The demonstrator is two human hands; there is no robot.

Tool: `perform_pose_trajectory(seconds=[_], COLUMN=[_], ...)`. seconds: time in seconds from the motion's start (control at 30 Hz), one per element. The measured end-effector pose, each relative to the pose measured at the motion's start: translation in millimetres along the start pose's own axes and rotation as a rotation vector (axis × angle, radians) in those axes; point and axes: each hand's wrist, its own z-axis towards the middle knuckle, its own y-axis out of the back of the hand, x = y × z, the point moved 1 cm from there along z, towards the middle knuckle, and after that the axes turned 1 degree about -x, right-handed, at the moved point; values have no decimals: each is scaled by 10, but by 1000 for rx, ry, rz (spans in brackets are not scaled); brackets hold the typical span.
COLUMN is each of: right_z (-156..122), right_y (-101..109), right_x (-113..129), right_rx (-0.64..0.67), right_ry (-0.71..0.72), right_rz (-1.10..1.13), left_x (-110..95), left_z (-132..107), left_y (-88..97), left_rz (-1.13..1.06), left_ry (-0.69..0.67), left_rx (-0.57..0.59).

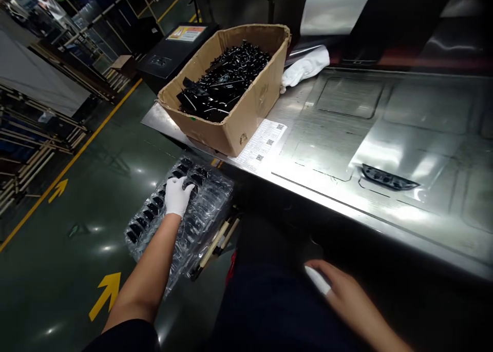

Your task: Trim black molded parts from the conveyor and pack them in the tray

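My left hand (177, 195), in a white glove, reaches down to a clear plastic tray (208, 216) of black parts beside the table and rests on a black part, fingers curled on it. My right hand (334, 285) is bare except for a white finger cover; it lies flat on my dark-clothed lap below the table edge, fingers stretched out. A single black part (387, 178) lies on the shiny metal table (327, 152) to the right.
A cardboard box (246, 116) full of black parts stands on the table's left corner, with a printed label sheet (262, 145) beside it and a white cloth (306, 67) behind. Racks line the left across a floor with yellow lines and arrows.
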Motion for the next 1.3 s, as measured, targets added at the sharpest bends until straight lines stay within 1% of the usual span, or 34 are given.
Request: perform_pose_trajectory(seconds=[0.07, 0.13, 0.17, 0.23, 0.27, 0.33, 0.4, 0.43, 0.47, 0.5, 0.57, 0.6, 0.63, 0.67, 0.7, 0.73, 0.83, 0.9, 1.0, 1.07, 1.1, 1.17, 1.27, 1.3], right_z=[-17, -50, -73, -108, -112, -92, -66, -60, -60, -66, -96, -119, -147, -176, -205, -230, -266, -250, -192, -157, -146, -143, -175, -183], right_y=[-9, 10, 23, 44, 51, 67, 74, 66, 47, 21, -39, -65, -86, -102, -114, -122, -137, -141, -136, -126, -120, -107, -96, -98], right_x=[-63, -108, -131, -212, -282, -495, -771, -904, -1020, -1112, -1218, -1240, -1248, -1249, -1248, -1249, -1276, -1308, -1347, -1355, -1354, -1347, -1343, -1346], right_rx=[3, -21, -34, -59, -82, -166, -265, -298, -317, -327, -338, -349, -364, -382, -402, -422, -470, -478, -449, -426, -418, -411, -413, -414], right_ry=[6, -9, -24, -61, -85, -150, -230, -262, -283, -293, -288, -276, -263, -250, -240, -232, -225, -223, -216, -209, -206, -201, -202, -203], right_rz=[30, 73, 107, 192, 234, 299, 350, 386, 428, 474, 562, 601, 635, 667, 696, 723, 797, 836, 878, 894, 899, 906, 913, 916], left_x=[-13, -152, -278, -630, -844, -1342, -1951, -2295, -2654, -3011, -3652, -3906, -4107, -4252, -4347, -4401, -4423, -4426, -4521, -4626, -4675, -4741, -4723, -4690], left_z=[-21, -89, -150, -315, -410, -596, -766, -840, -899, -934, -920, -876, -821, -765, -715, -677, -625, -610, -551, -469, -419, -322, -256, -265], left_y=[54, 131, 171, 235, 257, 287, 307, 310, 302, 276, 185, 125, 67, 15, -24, -48, -40, 0, 38, 38, 37, 50, 124, 150], left_rz=[57, 68, 54, -16, -68, -204, -370, -469, -522, -491, -308, -228, -153, -84, -27, 26, 139, 172, 161, 118, 83, -12, -171, -213], left_ry=[-26, -85, -133, -270, -354, -551, -788, -936, -1079, -1196, -1379, -1425, -1461, -1491, -1514, -1538, -1592, -1595, -1525, -1434, -1377, -1247, -1070, -1042], left_rx=[-51, -103, -130, -187, -204, -189, -100, -22, 69, 163, 217, 251, 274, 303, 330, 351, 395, 421, 481, 529, 534, 476, 282, 237])
